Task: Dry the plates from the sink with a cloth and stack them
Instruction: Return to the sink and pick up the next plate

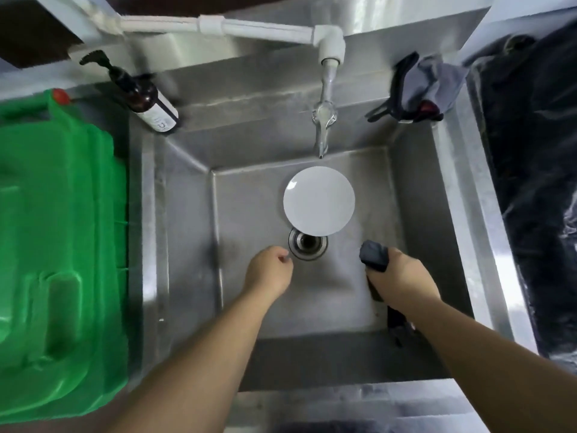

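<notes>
Your right hand grips a dark cloth, fingers curled round it, with one end bunched above the thumb and the rest trailing below the wrist. Your left hand holds nothing; its fingers are loosely curled, just beside the drain. One white plate lies flat on the sink floor, under the tap, partly covering the drain.

Right hand grips dark cloth near white plate in sink.
</notes>
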